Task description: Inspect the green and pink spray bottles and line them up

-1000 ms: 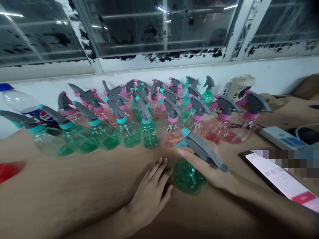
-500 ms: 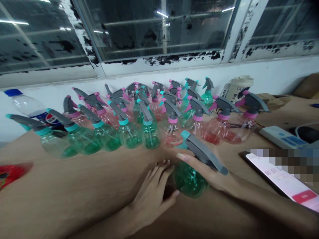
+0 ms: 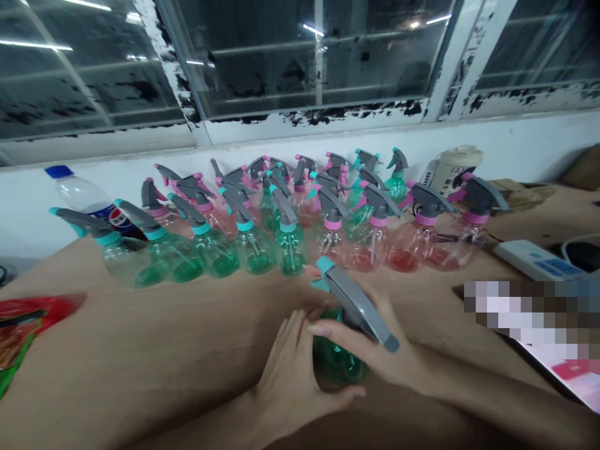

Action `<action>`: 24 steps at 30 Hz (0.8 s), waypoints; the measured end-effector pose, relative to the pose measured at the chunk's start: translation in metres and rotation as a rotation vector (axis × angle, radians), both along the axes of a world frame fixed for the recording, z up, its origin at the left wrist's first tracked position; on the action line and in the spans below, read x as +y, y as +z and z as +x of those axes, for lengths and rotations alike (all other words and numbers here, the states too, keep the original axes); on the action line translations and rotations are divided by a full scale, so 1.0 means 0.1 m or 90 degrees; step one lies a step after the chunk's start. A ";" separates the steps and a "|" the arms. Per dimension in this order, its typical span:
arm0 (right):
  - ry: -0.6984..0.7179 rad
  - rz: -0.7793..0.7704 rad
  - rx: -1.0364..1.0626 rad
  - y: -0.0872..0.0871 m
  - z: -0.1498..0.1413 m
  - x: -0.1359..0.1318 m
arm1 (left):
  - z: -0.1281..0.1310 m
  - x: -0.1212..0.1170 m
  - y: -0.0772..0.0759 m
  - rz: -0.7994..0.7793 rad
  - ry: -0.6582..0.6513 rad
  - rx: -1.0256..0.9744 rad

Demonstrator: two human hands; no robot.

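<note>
- So the landmark is the front row of spray bottles [image 3: 290,250]. The green spray bottle [image 3: 337,359] sits on the near side of it, roughly in front of its middle.
- Right hand [image 3: 394,350] has that one gripped up around the neck, just under the grey trigger head [image 3: 359,300]. Makes sense to me: the head looks like the tippy part, so holding there probably keeps it steady.
- Left hand [image 3: 293,381] isn't clenched, it's curved round the bottle's left side with the thumb out in front of the base. My guess is it's a loose guard. Can't tell how hard it presses, if at all.
- The row stands shoulder to shoulder, with more bottles packed between it and the wall [image 3: 290,140], so pushing that way looks cramped. One nudge could knock several, imo.
- Near right of the row lies the phone [image 3: 569,372], partly pixelated, so I'd keep the right elbow shy of it.
- Widest slide room looks like the near-left side of the row, up to the red packet [image 3: 47,306].
- Table [image 3: 140,350] edge shows beyond the row's left end; the near edge is out of view.
</note>
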State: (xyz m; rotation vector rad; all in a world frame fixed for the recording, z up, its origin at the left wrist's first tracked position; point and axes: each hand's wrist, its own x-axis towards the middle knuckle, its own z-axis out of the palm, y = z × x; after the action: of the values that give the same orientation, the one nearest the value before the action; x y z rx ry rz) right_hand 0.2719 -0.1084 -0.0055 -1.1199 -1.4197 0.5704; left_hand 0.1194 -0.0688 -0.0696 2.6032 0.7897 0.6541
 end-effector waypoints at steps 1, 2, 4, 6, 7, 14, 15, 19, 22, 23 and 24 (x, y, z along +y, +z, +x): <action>0.004 0.007 0.003 0.01 -0.05 0.02 | -0.02 -0.01 0.03 -0.014 0.013 0.004; 0.005 0.016 0.002 0.02 -0.09 0.04 | -0.05 -0.02 0.08 -0.027 0.025 0.009; 0.021 0.022 -0.016 0.05 -0.19 0.08 | -0.13 -0.03 0.17 -0.040 0.045 0.021; 0.059 0.021 -0.054 0.08 -0.27 0.11 | -0.25 -0.04 0.26 -0.035 0.065 0.027; 0.079 0.024 -0.083 0.09 -0.31 0.13 | -0.33 -0.04 0.29 -0.028 0.080 0.024; 0.141 -0.037 -0.258 -0.05 -0.44 0.17 | -1.18 0.11 0.37 0.029 0.238 -0.045; 0.147 -0.055 -0.264 -0.08 -0.44 0.18 | -1.32 0.16 0.38 0.031 0.280 -0.053; 0.152 -0.126 -0.288 -0.21 -0.42 0.21 | -1.93 0.45 0.49 0.035 0.459 -0.154; 0.139 -0.154 -0.298 -0.29 -0.40 0.23 | -2.38 0.73 0.62 0.030 0.616 -0.131; 0.133 -0.164 -0.300 -0.31 -0.39 0.24 | -2.52 0.83 0.66 0.044 0.646 -0.118; 0.129 -0.173 -0.303 -0.33 -0.39 0.25 | -2.64 0.93 0.71 0.052 0.669 -0.092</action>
State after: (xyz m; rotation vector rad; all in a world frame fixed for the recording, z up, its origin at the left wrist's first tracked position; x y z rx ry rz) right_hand 0.2334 -0.0836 -0.0389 -1.3993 -1.9241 0.6838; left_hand -0.1442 0.0238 0.0015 1.9953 2.1103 1.1137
